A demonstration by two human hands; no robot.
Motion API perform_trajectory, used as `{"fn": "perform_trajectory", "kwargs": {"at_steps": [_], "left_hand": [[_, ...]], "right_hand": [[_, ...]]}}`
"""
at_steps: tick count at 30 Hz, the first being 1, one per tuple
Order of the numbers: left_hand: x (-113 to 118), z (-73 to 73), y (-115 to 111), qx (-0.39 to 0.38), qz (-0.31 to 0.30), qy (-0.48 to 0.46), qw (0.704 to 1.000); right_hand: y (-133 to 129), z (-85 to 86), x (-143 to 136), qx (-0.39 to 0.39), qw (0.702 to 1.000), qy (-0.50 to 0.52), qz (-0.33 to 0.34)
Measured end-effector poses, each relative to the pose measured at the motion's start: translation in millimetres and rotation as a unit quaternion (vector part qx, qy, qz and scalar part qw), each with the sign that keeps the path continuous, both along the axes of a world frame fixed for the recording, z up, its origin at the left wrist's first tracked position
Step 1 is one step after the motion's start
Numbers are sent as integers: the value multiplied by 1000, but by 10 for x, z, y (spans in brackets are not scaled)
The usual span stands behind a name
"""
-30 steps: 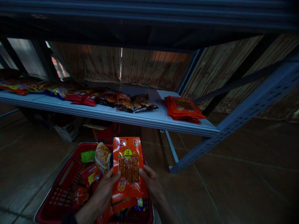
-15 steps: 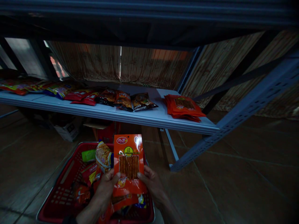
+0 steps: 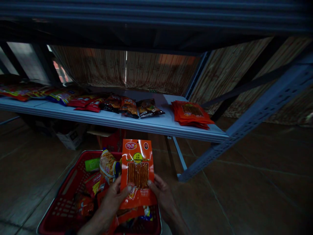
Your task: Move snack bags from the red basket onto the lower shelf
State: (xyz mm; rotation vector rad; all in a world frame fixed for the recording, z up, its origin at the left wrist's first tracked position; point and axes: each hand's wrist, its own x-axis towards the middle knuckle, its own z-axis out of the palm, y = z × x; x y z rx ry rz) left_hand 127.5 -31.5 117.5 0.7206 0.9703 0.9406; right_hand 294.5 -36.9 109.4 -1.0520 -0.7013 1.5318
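Note:
An orange snack packet (image 3: 138,174) with a clear window showing brown sticks is held upright above the red basket (image 3: 60,217). My left hand (image 3: 110,202) grips its lower left side, thumb on the front. On the lower right side, my right hand (image 3: 165,197) pinches it, thumb also on the front. Below it, more orange packaging lies in the basket. A yellow and blue snack bag (image 3: 109,165), a green packet (image 3: 92,164) and a red packet (image 3: 94,182) are also in there, left of the held packet.
A blue metal shelf (image 3: 156,128) runs across above the basket. On it are an orange packet pile (image 3: 190,112), a dark brown bag (image 3: 149,107), red packets (image 3: 85,101) and other snack bags. A slanted shelf post (image 3: 256,114) stands at right; boxes (image 3: 70,135) sit underneath.
The orange packet has shifted slightly to the right with both hands still on it. Its top now leans a little to the left.

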Motion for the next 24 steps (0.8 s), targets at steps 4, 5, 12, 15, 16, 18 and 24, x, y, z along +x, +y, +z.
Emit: {"fn": "perform_trajectory", "kwargs": {"at_steps": [4,5,12,15,16,18,24], "left_hand": [[36,11,-25,7,18,-32,999],[43,2,-22,14,25,-40,999],[39,21,27,-2,47,-25,999],[36,79,77,-14,82,-31,996],[39,95,94,-18,88,-35,995],[46,121,123,-24,97,-40,994],[42,207,134,-46,113,38,992]], "right_hand": [[-2,25,-31,6,1000,18,18],[-1,30,-40,12,1000,22,18],[-4,40,-40,9,999,37,15],[-26,58,-45,6,999,26,25],[-33,59,-50,5,999,23,27],[-43,52,-61,1,999,21,29],[-38,-35,-47,-5,1000,3,19]]}}
